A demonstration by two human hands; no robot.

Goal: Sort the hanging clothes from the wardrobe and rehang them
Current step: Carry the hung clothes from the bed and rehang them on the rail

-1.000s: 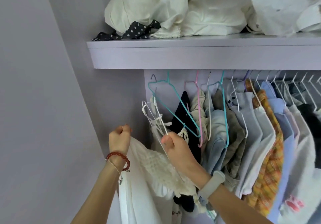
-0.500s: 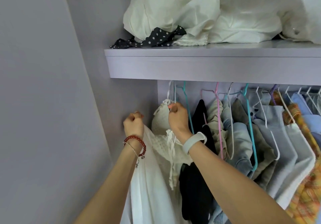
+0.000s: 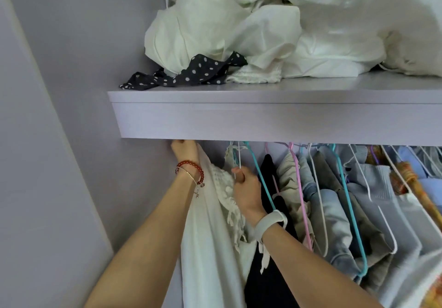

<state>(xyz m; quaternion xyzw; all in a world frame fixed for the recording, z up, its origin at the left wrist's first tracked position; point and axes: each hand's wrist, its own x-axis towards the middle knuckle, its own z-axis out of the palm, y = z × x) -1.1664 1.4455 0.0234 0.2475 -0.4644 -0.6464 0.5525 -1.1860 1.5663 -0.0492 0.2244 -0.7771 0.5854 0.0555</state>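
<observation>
Both hands grip hangers; left hand [image 3: 184, 151] half-hidden under shelf [image 3: 275, 121].

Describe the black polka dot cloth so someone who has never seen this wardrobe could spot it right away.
Start at the lilac shelf that runs above the row of hanging clothes. A heap of crumpled white fabric sits on it, and at the heap's lower left the black polka dot cloth trails out toward the shelf's left end. It is the only dark, white-spotted piece up there.
</observation>
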